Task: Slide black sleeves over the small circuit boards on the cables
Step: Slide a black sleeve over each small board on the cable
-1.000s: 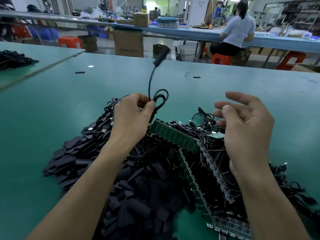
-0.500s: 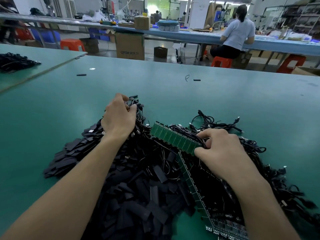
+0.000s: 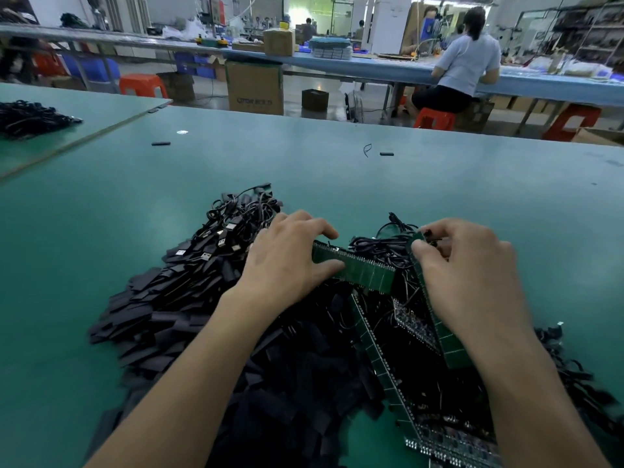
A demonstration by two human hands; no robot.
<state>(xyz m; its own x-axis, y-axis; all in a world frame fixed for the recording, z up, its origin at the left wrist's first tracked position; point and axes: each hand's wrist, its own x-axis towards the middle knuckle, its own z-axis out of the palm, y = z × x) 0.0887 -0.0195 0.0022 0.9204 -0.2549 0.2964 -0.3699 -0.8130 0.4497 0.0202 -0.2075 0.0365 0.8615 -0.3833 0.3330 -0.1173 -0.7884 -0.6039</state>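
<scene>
A big heap of flat black sleeves [image 3: 189,319] is spread over the near part of the green table [image 3: 101,214]; a tangle of black USB cables [image 3: 236,214] is piled at its far edge, silver plugs showing, and more cable is bunched up on the right around the boards. The small circuit boards are seen joined in long green strips; the crosswise strip [image 3: 368,270] is laid on top of the tangle, and its left end is gripped by the left hand [image 3: 287,261], thumb pressed on the near face, fingers hooked over the far edge. The angled strip [image 3: 449,342] is pointed from far to near on the right; its far end is pinched by the right hand [image 3: 469,275] between thumb and curled fingers. So the hands are apart, each clamped on its own strip, with a knot of cable seen between them. A third strip [image 3: 381,363] is laid lower down, partly buried among sleeves and wires.

Two stray sleeves are left well away from the heap; one far left [image 3: 160,143], one far right [image 3: 386,153] just beside a curl of wire [image 3: 367,150]. Another dark cable pile [image 3: 30,118] is dumped on the neighbouring table; a cardboard box [image 3: 255,87] is parked on the floor behind, and a person [image 3: 466,62] is seated on a red stool [image 3: 434,118] at the long blue bench.
</scene>
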